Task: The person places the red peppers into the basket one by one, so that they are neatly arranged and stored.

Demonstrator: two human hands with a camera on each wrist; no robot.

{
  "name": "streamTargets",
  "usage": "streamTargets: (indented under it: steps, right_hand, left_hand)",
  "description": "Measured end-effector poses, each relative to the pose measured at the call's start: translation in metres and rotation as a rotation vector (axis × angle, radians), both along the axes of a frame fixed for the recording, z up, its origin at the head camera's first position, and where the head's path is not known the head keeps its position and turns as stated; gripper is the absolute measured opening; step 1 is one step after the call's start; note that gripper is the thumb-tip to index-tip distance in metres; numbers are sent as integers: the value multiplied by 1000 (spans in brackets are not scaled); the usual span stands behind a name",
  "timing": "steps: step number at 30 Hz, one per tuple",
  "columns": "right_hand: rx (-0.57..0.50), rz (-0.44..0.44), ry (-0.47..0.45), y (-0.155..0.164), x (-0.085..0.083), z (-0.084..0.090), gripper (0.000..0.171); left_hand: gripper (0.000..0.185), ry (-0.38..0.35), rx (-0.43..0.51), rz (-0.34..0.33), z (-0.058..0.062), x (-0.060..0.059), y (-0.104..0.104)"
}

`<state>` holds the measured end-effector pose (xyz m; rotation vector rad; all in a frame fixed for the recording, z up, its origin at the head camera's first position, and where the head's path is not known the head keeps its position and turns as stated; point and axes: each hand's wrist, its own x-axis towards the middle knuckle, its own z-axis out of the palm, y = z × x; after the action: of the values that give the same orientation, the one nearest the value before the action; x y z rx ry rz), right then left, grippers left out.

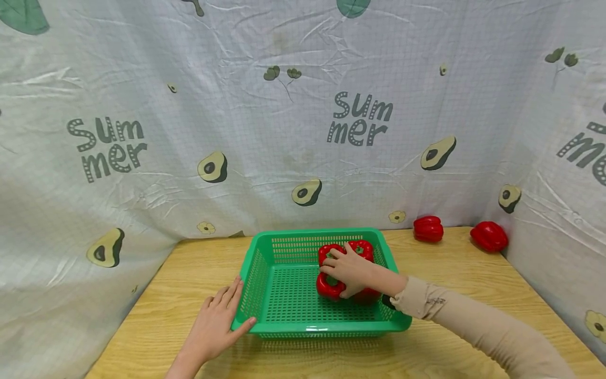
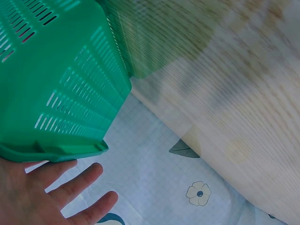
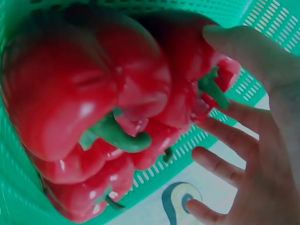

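Observation:
A green slotted basket [image 1: 253,266] stands on the wooden table [image 1: 180,284]. Several red bell peppers [image 1: 329,288] with green stems lie bunched in its right half, and they fill the right wrist view [image 3: 70,93]. My right hand [image 1: 345,269] lies over them with fingers spread. In the right wrist view the right hand [image 3: 262,140] has straight fingers and its thumb touches one pepper. My left hand [image 1: 220,313] lies flat at the basket's front left corner, thumb against the rim. The left wrist view shows that left hand [image 2: 51,197] open beside the basket's outer wall [image 2: 61,84].
Two more red peppers [image 1: 428,229] [image 1: 489,236] sit on the table at the back right, close to the printed cloth [image 1: 303,131] that walls in the back and both sides. The cloth also hangs below the table's left edge [image 2: 150,178].

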<state>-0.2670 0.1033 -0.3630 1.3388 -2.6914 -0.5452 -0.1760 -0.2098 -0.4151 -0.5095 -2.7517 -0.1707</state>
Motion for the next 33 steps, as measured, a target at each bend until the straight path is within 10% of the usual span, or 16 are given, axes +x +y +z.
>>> streamTargets:
  steps: [9, 21, 33]
  right_hand:
    - [-64, -83, -90, 16, 4, 22, 67]
    - [-331, -5, 108, 85, -13, 25, 44]
    - [-538, -413, 222, 197, -68, -20, 48]
  left_hand:
    - [76, 1, 0, 3, -1, 0, -1]
    - [75, 20, -14, -1, -2, 1, 0]
    - [75, 31, -16, -6, -2, 2, -1]
